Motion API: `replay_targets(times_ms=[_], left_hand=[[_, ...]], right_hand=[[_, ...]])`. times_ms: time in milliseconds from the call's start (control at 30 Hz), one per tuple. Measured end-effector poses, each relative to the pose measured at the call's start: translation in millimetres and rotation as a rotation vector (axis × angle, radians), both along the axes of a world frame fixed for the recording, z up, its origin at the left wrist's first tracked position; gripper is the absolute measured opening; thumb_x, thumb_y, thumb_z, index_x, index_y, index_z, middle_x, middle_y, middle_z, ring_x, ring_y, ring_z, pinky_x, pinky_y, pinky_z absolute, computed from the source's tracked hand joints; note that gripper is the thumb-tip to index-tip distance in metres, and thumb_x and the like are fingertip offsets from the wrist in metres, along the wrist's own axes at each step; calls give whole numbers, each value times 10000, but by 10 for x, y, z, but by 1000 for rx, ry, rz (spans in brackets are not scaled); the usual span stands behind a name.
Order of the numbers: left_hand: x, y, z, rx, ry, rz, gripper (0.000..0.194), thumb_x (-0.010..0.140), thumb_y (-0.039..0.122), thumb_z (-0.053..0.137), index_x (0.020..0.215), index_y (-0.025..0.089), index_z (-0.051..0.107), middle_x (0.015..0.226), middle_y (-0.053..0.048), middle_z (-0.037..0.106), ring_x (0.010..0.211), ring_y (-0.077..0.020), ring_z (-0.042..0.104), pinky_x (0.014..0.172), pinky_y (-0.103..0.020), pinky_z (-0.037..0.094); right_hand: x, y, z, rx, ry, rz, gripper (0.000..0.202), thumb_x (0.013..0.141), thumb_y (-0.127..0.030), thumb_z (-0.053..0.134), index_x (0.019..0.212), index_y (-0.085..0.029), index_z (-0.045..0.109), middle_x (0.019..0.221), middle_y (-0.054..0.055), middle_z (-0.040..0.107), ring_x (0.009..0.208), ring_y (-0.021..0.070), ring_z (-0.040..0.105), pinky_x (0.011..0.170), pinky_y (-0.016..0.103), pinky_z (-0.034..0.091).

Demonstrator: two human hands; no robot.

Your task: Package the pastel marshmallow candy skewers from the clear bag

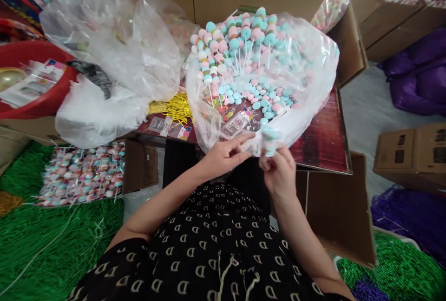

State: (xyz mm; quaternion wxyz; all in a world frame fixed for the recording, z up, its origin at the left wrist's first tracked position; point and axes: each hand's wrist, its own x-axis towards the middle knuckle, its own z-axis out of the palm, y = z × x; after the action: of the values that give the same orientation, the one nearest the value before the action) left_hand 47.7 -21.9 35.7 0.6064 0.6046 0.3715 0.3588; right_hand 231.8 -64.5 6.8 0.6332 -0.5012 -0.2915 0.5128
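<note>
My right hand (pixel 281 171) is closed on a candy skewer (pixel 269 140), which is blurred and striped pale blue, white and pink. My left hand (pixel 226 154) pinches a small clear plastic bag (pixel 251 146) right beside it, at the table's front edge. Whether the skewer's tip is inside the bag, I cannot tell. Beyond my hands, a large clear plastic bag (pixel 313 78) lies spread open. Finished-looking candy skewers (pixel 240 36) on white sticks lean along its far side. Loose pastel candies (pixel 266 101) and a printed small bag (pixel 235 125) lie in its middle.
Gold twist ties (pixel 177 108) lie left of the big bag. Crumpled plastic bags (pixel 114 36) and a red basin (pixel 38 92) stand further left. A carton of wrapped skewers (pixel 83 173) sits below left. An open cardboard box (pixel 337 208) is below right.
</note>
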Motion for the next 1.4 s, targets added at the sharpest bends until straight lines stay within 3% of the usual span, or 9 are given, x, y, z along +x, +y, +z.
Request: replay_targets(times_ms=[100,267,367,500,700,833,967,1200,1400], left_hand=[[-184,82,-17,-26,13,147,396,847,335,730,1220,202,752,665,56,585,561,-99,479,565,-221,406],[-543,288,-81,88,192,471,214,832,315,712,973,186,807,702,21,666,626,-127,550,621,-225,440],[-573,355,-113,183,292,478,203,847,304,685,962,189,806,817,-10,752,696,-145,613,692,-238,468],[-461,386,-120,313,371,413,189,878,295,654,952,206,804,944,-40,798,785,-169,664,774,-262,494],[-247,464,-150,547,542,270,239,971,289,563,1017,208,783,975,-80,775,933,-233,683,922,-355,509],[37,624,-232,655,847,180,272,986,345,592,1121,171,752,1055,-154,741,1077,-332,640,1006,-470,474],[265,752,-324,661,1112,134,508,940,375,679,1343,68,647,1208,-246,703,1167,-412,589,1003,-520,438],[197,795,-406,702,1070,149,481,992,155,472,1441,136,645,1121,-182,747,1096,-362,618,937,-496,410],[20,749,-217,873,737,45,445,975,129,500,1351,223,718,1062,-95,774,1094,-271,636,1012,-443,407]], right_hand=[[475,-183,-101,-3,-55,-369,197,657,-210,675,757,-239,507,540,-94,458,430,65,353,419,181,254],[1545,-758,-620,-143,-469,-911,206,619,-310,636,792,-249,544,597,-67,494,458,111,425,407,224,313],[1971,-1161,-966,-451,-702,-937,178,667,-367,569,812,-263,552,644,-24,553,514,190,545,499,366,509],[2179,-1440,-1224,-689,-864,-977,268,645,-314,613,904,-259,568,837,61,660,981,363,733,996,600,563],[1910,-1025,-996,-427,-1010,-874,555,784,-315,592,1298,-109,638,1380,223,674,1338,345,642,1180,561,474],[1312,-436,-496,33,-878,-755,408,915,-372,625,1251,-156,705,1309,157,736,1234,280,710,1128,512,544],[712,-50,-131,207,-787,-493,259,979,-344,619,1155,-228,769,1187,82,791,1120,238,751,1077,486,580],[281,471,-194,263,-791,-76,258,989,-321,583,1141,-234,773,1150,82,813,1105,226,755,1035,435,590],[245,1049,-228,171,-636,121,652,799,-490,793,1385,-240,655,1433,119,676,1297,282,642,1025,421,564]])
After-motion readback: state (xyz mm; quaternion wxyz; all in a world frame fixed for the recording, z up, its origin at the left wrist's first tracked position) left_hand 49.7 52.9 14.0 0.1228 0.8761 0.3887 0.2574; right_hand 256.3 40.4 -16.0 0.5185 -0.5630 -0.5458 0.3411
